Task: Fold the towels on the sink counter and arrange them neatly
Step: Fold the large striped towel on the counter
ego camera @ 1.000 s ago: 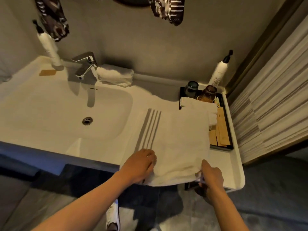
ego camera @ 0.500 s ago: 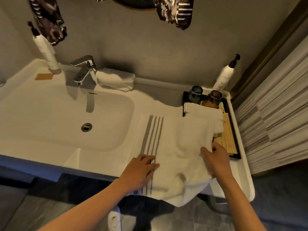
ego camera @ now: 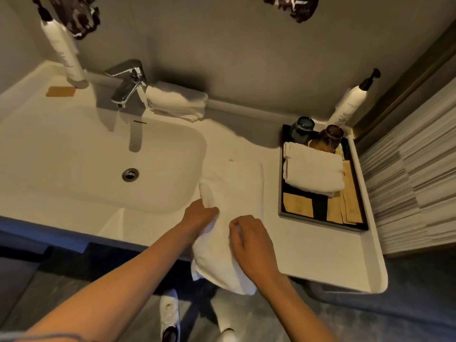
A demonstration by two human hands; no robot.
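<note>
both hands (ego camera: 199,215) (ego camera: 249,240) pinching soft white terry towel (ego camera: 234,193) — fingers closed, long folded strip, glossy counter (ego camera: 320,255)

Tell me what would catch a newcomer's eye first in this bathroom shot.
Both hands, the left hand and right hand, press a white towel that overhangs the counter's front edge, right of the sink basin. A folded towel lies on the black tray at right.

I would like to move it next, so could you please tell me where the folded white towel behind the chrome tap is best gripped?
Grip the folded white towel across its rounded front fold, coming from above and the basin side; the wall blocks its back and the chrome tap its left end.
</note>
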